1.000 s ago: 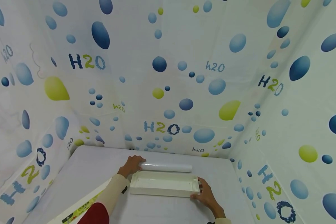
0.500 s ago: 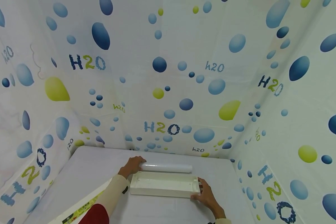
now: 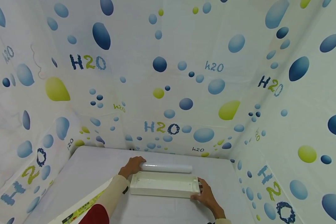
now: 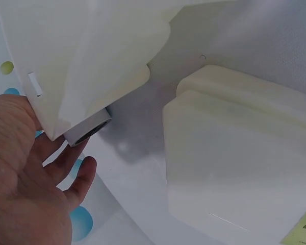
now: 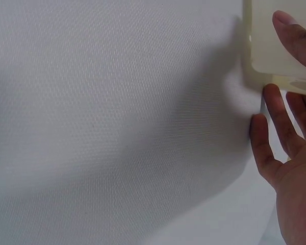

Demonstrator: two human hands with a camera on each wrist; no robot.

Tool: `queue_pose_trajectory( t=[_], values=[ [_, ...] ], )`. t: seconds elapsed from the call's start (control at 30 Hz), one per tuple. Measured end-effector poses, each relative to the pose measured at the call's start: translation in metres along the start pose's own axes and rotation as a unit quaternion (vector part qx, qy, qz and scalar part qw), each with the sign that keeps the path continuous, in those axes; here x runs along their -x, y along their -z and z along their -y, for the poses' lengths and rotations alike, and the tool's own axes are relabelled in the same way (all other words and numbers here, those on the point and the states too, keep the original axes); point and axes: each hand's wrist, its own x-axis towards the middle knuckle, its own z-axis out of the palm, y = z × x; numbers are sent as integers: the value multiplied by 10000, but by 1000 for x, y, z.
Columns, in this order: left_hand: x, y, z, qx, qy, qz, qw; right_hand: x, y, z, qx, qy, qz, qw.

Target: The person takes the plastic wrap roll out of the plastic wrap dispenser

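Note:
A long, shallow cream plastic tray (image 3: 165,192) lies crosswise on the table. Its open side faces up in the head view. Behind it lies a shiny white roll of plastic wrap (image 3: 166,168), whose open core end (image 4: 89,130) shows in the left wrist view below the tray's corner. My left hand (image 3: 131,166) holds the roll's left end, its lower fingers loose and part of the grip hidden behind the tray. With my right hand (image 3: 205,193) I grip the tray's right end, thumb (image 5: 296,41) over the edge and fingers below and outside it.
A long cream lid-like piece (image 4: 234,153) with a yellow-green label (image 3: 82,207) lies at the lower left, partly under the left sleeve (image 3: 112,189). The table (image 3: 168,211) has a white cover. Patterned curtains (image 3: 168,77) enclose its back and sides.

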Motion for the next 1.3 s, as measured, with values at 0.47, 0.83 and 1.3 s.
queue_pose_trajectory(
  t=[0.47,0.83,1.3],
  values=[
    [3,1,5,32,-200,-226,9995,-6,0,2,184,-141,103,9997],
    [2,2,4,164,-106,-200,9996,-13,5,5,308,-132,210,9992],
    [-2,21,-3,-491,-493,-1294,9892,-21,28,10,712,-14,359,9968]
  ],
)
